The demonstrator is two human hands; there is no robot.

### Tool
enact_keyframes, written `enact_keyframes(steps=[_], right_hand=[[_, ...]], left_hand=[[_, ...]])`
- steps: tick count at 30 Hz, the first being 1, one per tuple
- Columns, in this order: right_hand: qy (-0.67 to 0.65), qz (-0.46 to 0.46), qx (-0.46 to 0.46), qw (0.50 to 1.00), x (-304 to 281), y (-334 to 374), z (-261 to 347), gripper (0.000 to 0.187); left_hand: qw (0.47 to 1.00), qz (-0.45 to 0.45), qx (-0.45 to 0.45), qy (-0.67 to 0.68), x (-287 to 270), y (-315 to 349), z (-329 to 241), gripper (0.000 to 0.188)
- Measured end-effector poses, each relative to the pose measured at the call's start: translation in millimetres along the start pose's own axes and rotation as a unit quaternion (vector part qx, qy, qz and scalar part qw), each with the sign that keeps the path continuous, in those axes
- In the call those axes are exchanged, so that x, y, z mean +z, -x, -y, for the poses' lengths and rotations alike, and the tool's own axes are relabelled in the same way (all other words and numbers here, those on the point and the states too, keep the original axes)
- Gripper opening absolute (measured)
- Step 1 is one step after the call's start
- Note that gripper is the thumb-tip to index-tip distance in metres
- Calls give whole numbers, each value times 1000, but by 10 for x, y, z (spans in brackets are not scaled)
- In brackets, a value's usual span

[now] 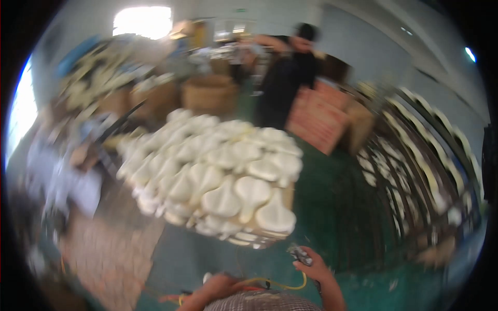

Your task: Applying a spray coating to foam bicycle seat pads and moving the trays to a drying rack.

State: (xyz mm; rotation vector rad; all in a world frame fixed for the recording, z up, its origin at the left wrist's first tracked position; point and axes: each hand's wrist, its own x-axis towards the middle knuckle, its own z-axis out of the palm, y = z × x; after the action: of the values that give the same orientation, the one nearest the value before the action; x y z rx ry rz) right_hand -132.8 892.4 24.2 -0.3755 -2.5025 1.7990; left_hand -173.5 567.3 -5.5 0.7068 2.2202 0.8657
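My right hand [314, 268], at the lower middle, is wrapped round a small dark and silvery hand tool [300, 255]; its exact kind is blurred. A yellow hose [288, 286] loops from below that hand across my front toward my left hand [220, 284]. That left hand is low, close to my body, its fingers smeared, and a small white spot shows beside it. Ahead of both hands, apart from them, a wide heap of cream-white, rounded, bulb-shaped pieces [252, 194] lies in rows and layers on a support.
A person in dark clothes [282, 78] stands beyond the heap, near red-and-tan cartons [319, 116]. Racks with pale pieces [415, 155] line the right. Brown bins [209, 93] and piled pale parts stand behind. Flattened cardboard [106, 256] lies on the green floor [324, 217] at left.
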Motion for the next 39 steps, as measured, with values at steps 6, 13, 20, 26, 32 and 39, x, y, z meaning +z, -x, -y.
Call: enact_keyframes(steps=[6,13,20,26,32,39], right_hand=[[-1,-28,91,995,-218,305,-149,60],[-152,-150,101,972,-310,601,-538,50],[-377,-265,37,887,-755,449,-430,46],[-471,-229,-45,850,-798,3,-301,48],[-481,-25,187,856,299,-777,-360,54],[-379,72,342,857,1378,-1524,-924,39]], left_hand=[[995,45,-22,-87,-202,-240,-46,42],[966,158,-30,-202,-542,-843,-29,41],[977,54,29,-207,-449,-1538,1203,27],[850,-290,-205,389,-707,-1667,2551,26],[570,-393,-301,656,-1418,-2099,2958,33],[443,-390,-312,744,-1681,-2330,3289,28]])
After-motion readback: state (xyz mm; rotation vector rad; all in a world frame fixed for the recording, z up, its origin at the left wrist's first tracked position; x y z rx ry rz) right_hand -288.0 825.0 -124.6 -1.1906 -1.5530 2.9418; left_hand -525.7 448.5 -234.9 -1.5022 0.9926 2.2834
